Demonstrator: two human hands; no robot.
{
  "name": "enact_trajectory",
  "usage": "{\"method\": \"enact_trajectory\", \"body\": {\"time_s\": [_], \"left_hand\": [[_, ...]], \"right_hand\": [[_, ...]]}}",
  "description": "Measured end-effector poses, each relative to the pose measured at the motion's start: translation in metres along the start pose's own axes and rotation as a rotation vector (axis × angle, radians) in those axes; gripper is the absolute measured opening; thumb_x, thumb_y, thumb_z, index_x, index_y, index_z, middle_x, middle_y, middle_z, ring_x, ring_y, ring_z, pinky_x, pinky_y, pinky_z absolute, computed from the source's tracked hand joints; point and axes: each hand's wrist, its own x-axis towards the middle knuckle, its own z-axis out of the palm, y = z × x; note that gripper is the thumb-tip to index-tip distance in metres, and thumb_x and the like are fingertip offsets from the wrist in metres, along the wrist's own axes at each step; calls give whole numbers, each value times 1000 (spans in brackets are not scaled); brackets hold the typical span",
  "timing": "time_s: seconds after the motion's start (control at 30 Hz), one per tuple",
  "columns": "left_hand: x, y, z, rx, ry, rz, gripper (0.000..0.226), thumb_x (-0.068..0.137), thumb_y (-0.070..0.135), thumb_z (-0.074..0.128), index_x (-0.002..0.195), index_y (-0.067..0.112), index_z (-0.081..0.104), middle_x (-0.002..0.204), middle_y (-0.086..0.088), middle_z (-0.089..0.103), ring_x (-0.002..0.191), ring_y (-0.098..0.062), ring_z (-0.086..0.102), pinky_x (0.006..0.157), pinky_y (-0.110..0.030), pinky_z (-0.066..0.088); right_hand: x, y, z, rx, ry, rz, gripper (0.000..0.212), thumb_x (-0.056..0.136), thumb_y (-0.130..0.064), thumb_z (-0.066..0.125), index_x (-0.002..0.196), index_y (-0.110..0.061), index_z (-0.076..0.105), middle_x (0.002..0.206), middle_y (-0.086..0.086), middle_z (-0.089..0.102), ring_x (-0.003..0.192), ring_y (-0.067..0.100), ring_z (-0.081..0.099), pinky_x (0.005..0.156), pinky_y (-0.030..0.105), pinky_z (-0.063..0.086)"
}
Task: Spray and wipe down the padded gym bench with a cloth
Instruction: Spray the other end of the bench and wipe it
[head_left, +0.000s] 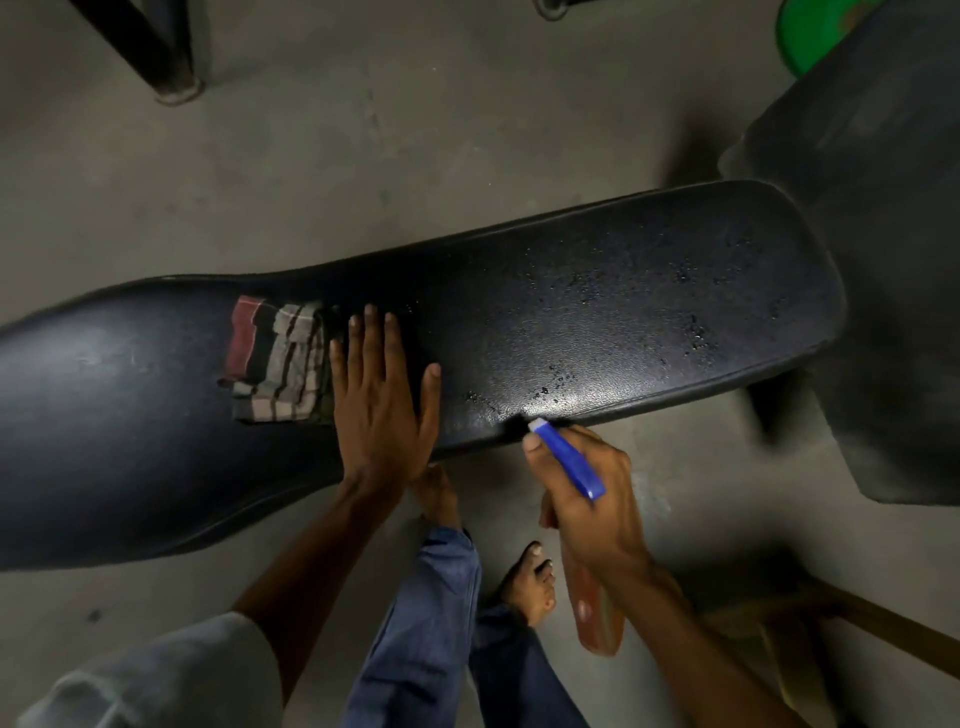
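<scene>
A long black padded bench (597, 301) runs across the view, its right half speckled with wet droplets. A folded striped cloth (278, 358) lies on the pad left of centre. My left hand (379, 395) rests flat on the pad, fingers spread, its little-finger side touching the cloth's right edge. My right hand (582, 493) grips a spray bottle (569, 457) with a blue head and an orange-tinted body, its white nozzle pointing at the bench's near edge.
Grey concrete floor (363, 156) surrounds the bench. A second dark pad (872, 260) stands at the right end, a black frame leg (150, 47) at top left, a green object (810, 31) at top right. My bare feet (530, 582) and jeans are below the bench.
</scene>
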Motion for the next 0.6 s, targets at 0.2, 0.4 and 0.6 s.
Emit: {"method": "enact_trajectory", "body": {"time_s": [0.2,0.4,0.6], "left_hand": [[0,7,3,0,21,-35,72,110,50,32,165,3,29,175,-18,22,165,-31,15,135,-51,9],[-6,13,4,-4,39,7,70,110,48,34,164,4,31,174,-17,24,164,-31,16,135,-51,8],[-7,12,3,-16,40,7,68,110,47,37,164,5,31,175,-16,25,164,-32,18,134,-51,10]], "right_hand": [[22,13,-31,-11,190,74,44,100,-55,65,74,-20,62,68,2,60,55,37,67,60,50,54],[17,19,-54,-29,311,121,51,101,-50,62,75,-6,58,68,18,58,40,25,66,54,40,50],[-20,26,-29,-29,203,158,45,101,-52,64,75,-15,60,69,5,59,48,31,67,53,45,54]]}}
